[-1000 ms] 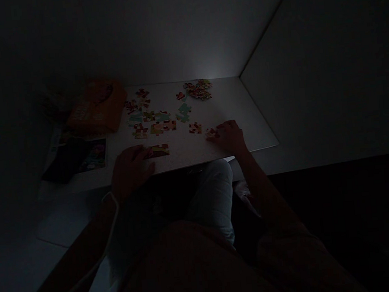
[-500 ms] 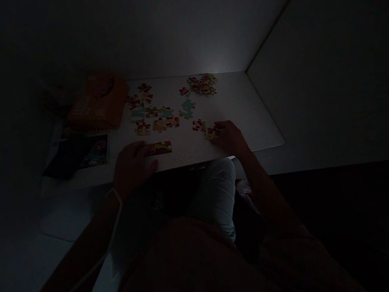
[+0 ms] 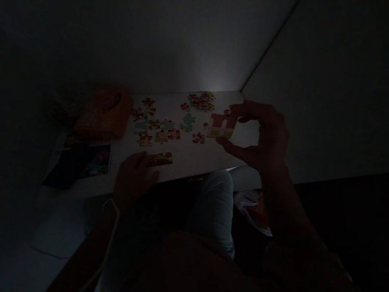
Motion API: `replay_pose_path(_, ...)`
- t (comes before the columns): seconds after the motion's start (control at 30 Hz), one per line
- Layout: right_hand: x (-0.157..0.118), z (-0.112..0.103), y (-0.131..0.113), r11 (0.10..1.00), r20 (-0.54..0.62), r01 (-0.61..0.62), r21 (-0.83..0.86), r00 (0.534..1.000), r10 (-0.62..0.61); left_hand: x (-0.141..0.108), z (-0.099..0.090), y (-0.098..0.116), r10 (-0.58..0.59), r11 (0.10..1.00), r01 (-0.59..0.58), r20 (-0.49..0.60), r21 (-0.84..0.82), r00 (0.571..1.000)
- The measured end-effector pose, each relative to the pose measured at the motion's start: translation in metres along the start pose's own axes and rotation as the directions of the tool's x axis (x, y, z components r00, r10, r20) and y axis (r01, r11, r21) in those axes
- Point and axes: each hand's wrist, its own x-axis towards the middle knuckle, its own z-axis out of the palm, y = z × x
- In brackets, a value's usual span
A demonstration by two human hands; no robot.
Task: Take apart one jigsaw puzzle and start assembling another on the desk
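In the head view my right hand is raised above the table, pinching a jigsaw puzzle piece between thumb and fingertips. The piece is tilted toward me and shows brown, pink and green patches. My left hand rests at the table's near edge, thumb apart from the fingers. Its fingertips touch the left end of a joined puzzle strip. One loose puzzle piece lies on the table, left of the raised one. Farther left are several partly joined pieces.
A heap of puzzle pieces lies by the back wall. An orange box stands at the left, behind a dark cloth-like item and a picture sheet. A plastic bag is below the table. The light is very dim.
My right hand has picked a puzzle piece up off the table and raised it toward me. My left hand stays by the joined strip. The view has shifted slightly.
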Motion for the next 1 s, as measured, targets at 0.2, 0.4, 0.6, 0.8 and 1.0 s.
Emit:
replay_pose_path(0.2, 0.015, -0.007, -0.011, 0.998, -0.024, 0.029, 0.049, 0.999, -0.028, 0.001, -0.002, 0.002, -0.007, 0.999, 0.007, -0.010, -0.038, 1.000)
replay_pose_path(0.4, 0.017, -0.009, -0.018, 0.999, 0.010, 0.033, 0.029, 0.999, -0.034, 0.001, -0.002, 0.003, -0.006, 0.999, 0.006, -0.005, -0.042, 1.000)
replay_pose_path(0.6, 0.018, 0.007, -0.004, 0.999, 0.091, 0.053, -0.011, 0.995, -0.052, -0.001, -0.006, 0.008, -0.011, 1.000, 0.011, 0.043, -0.002, 0.999)
replay_pose_path(0.8, -0.028, 0.074, 0.032, 0.988, 0.345, -0.096, 0.118, 0.937, 0.049, -0.002, -0.010, 0.009, 0.005, 1.000, -0.008, 0.090, 0.030, 0.996)
replay_pose_path(1.0, -0.099, 0.124, 0.056, 0.936, 0.482, -0.315, 0.157, 0.852, 0.205, -0.009, -0.005, 0.019, 0.046, 0.999, -0.043, 0.114, -0.029, 0.992)
